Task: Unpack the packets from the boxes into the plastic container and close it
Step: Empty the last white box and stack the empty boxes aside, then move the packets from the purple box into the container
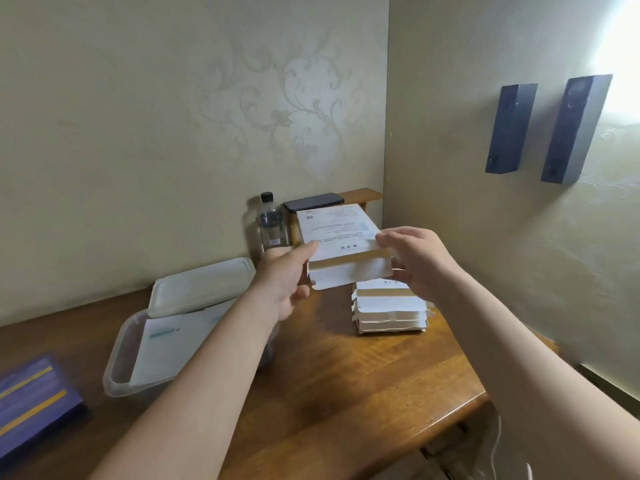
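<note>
Both hands hold one white box (pixel 341 251) in the air above the stack of boxes (pixel 389 306), left hand (pixel 282 275) and right hand (pixel 415 261) pinching its ends, seemingly to open its flap; the plastic container (pixel 119 362) waits open, left of them.

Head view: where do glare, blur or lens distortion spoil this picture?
In the head view, strong glare washes out the wall at the top right; the purple box at the bottom left is blurred; the wide lens stretches the forearms; the white box in the left hand and right hand is sharp, its small print unreadable.
</note>
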